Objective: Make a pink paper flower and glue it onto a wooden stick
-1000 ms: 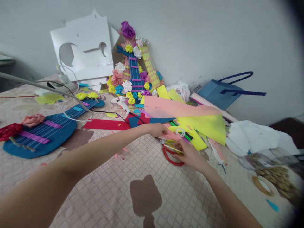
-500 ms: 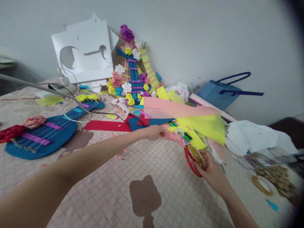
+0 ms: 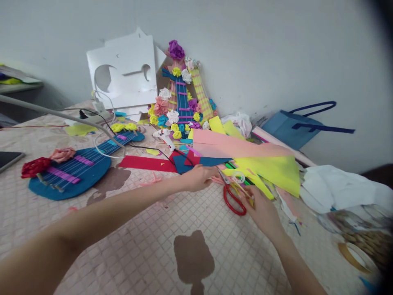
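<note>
My left hand point(image 3: 199, 177) reaches across the table and pinches the edge of a pink paper sheet point(image 3: 233, 144) lying over blue and red sheets. My right hand point(image 3: 260, 209) is closed around the handle of red-handled scissors point(image 3: 232, 196), whose blades point up toward the pink and yellow paper point(image 3: 276, 172). A small roll of clear tape point(image 3: 238, 177) lies just beyond the scissors.
A blue felt guitar point(image 3: 72, 172) with paper flowers lies at the left, a white glue gun point(image 3: 164, 136) behind the sheets. Flower-covered guitars point(image 3: 181, 94) and a white cut board point(image 3: 123, 73) lean on the wall. A blue bag point(image 3: 291, 125), crumpled white paper point(image 3: 334, 186) and a tape ring point(image 3: 356, 256) sit right.
My right hand took hold of the red scissors, drew them right, then brought them back left toward the pink sheet. My left hand stayed on the sheet's edge. The view shifted slightly.
</note>
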The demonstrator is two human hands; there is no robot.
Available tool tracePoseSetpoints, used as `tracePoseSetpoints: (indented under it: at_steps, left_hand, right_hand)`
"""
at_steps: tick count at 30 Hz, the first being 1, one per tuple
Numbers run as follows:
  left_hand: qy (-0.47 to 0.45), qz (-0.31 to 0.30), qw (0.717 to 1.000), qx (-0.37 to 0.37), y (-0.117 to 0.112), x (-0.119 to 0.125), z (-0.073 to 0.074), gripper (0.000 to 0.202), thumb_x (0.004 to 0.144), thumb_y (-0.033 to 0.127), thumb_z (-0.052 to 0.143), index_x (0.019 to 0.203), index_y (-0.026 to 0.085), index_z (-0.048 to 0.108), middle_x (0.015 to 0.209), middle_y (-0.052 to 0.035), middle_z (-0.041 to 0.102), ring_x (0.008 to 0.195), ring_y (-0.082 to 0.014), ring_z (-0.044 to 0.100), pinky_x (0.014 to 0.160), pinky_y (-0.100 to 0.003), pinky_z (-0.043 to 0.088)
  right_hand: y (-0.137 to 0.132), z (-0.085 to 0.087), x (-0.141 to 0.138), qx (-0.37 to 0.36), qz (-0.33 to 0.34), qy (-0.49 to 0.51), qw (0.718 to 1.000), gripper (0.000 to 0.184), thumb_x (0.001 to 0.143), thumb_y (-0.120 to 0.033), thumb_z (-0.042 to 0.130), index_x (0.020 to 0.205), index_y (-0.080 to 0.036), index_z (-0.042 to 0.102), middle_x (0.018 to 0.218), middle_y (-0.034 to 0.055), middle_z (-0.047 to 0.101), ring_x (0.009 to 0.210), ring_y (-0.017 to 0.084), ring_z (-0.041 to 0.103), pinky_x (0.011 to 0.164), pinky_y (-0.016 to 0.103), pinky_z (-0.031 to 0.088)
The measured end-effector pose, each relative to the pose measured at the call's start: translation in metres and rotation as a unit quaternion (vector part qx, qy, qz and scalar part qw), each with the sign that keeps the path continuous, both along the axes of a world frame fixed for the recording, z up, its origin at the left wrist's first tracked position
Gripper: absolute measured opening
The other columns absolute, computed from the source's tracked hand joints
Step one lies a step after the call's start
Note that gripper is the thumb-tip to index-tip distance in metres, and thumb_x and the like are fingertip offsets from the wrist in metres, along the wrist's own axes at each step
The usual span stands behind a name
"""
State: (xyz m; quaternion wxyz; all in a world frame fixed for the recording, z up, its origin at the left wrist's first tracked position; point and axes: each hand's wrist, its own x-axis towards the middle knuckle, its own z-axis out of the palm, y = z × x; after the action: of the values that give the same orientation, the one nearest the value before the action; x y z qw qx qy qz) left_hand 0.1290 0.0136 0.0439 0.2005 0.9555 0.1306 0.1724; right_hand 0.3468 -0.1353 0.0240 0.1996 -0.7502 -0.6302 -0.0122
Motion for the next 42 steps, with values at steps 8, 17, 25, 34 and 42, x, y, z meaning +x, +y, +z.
tracePoseSetpoints:
  at_steps: [8,17,25,34,42]
  left_hand:
    - [-0.053,0.167,0.981,-0.081,0.003,-0.123,0.043,0.023,0.086,0.021,0.045,0.100,0.017,0.063,0.094,-0.0035,0.068,0.082,-0.0131,0.062,0.074,-0.024,0.048]
    - [0.047,0.240,0.967,-0.075,-0.020,-0.183,0.014,0.016,0.080,0.031,0.056,0.074,0.017,0.058,0.069,0.0006,0.061,0.061,-0.0115,0.053,0.055,-0.022,0.038]
    - [0.060,0.294,0.954,-0.016,-0.047,-0.176,-0.005,0.006,0.080,0.015,0.048,0.083,0.018,0.053,0.077,-0.0013,0.062,0.068,-0.0163,0.057,0.058,-0.024,0.037]
    - [0.015,0.252,0.968,-0.011,-0.043,-0.178,-0.013,0.006,0.084,0.014,0.049,0.082,0.017,0.054,0.079,-0.0017,0.059,0.073,-0.0155,0.055,0.065,-0.025,0.041]
    - [-0.041,0.231,0.972,-0.009,-0.051,-0.181,-0.003,0.006,0.081,0.014,0.054,0.086,0.017,0.054,0.086,-0.0025,0.058,0.082,-0.0162,0.055,0.073,-0.028,0.044]
  right_hand:
    - [0.035,0.020,-0.084,-0.037,0.183,0.055,0.981,0.016,0.090,-0.030,0.044,0.096,-0.022,0.056,0.090,0.0045,0.069,0.079,0.020,0.064,0.067,0.030,0.044]
    - [0.059,0.014,-0.168,-0.043,0.299,0.094,0.949,0.013,0.080,-0.027,0.058,0.091,-0.023,0.053,0.087,0.0002,0.063,0.078,0.017,0.060,0.065,0.026,0.040]
    - [0.059,-0.005,-0.183,-0.030,0.289,0.102,0.951,0.013,0.082,-0.013,0.045,0.089,-0.023,0.049,0.084,0.0004,0.063,0.076,0.017,0.060,0.063,0.026,0.040]
    - [0.045,-0.005,-0.168,-0.040,0.316,0.063,0.946,0.011,0.088,-0.020,0.048,0.098,-0.023,0.053,0.097,0.0025,0.063,0.087,0.018,0.061,0.067,0.027,0.043]
    - [0.035,0.009,-0.175,0.025,0.303,0.033,0.952,0.027,0.097,-0.031,0.034,0.096,-0.021,0.059,0.090,0.0044,0.061,0.077,0.014,0.060,0.060,0.024,0.042]
